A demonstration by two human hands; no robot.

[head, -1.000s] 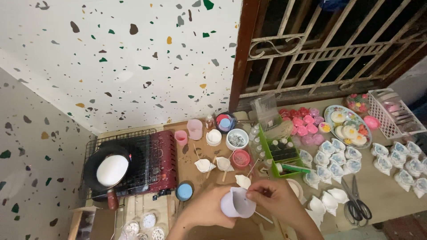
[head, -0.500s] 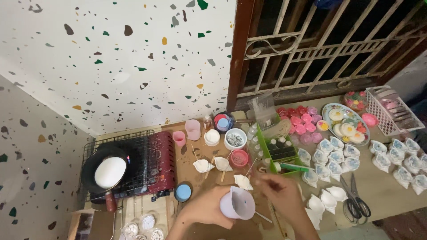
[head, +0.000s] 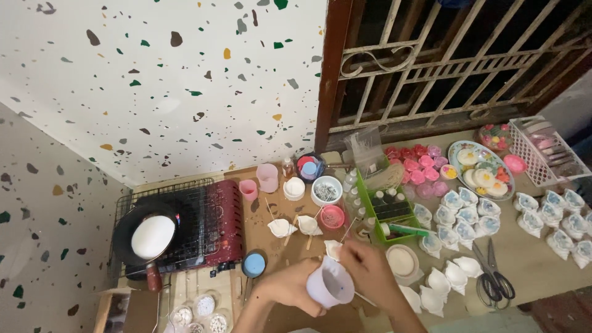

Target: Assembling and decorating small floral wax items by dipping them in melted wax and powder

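Cup (head: 331, 285), pale lilac and tilted, sits in front of the green tray (head: 375, 206), near the lower edge. The left hand (head: 290, 288) grasps its side. The right hand (head: 369, 269) is over its rim with fingers pinched; what they hold I cannot tell. Scissors (head: 493, 277) lie right of the tray.

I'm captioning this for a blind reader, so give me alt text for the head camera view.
Seen from above, a left hand holds a pale measuring cup while the right hand works at its rim, over a brown table crowded with white shell shapes, scissors and a pan on a red stove.
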